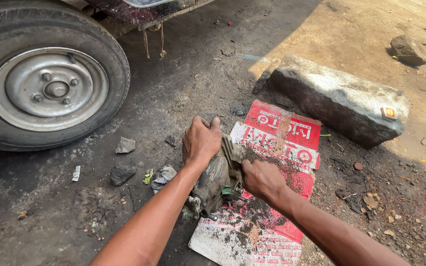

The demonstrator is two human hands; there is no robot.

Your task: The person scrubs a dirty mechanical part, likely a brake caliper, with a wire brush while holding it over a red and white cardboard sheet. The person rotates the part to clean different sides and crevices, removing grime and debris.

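Left hand (200, 140) and right hand (260, 178) grip engine part (218, 182).

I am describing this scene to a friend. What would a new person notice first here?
First, the two bare hands at the centre: the left hand and right hand grip a dirty metal engine part over a red and white printed sheet. Next, the vehicle wheel at upper left and the long stone block at upper right.

Both hands, left hand (200, 142) and right hand (261, 178), gripping a grimy metal engine part (218, 184) at frame centre over red-and-white cardboard (272, 162).
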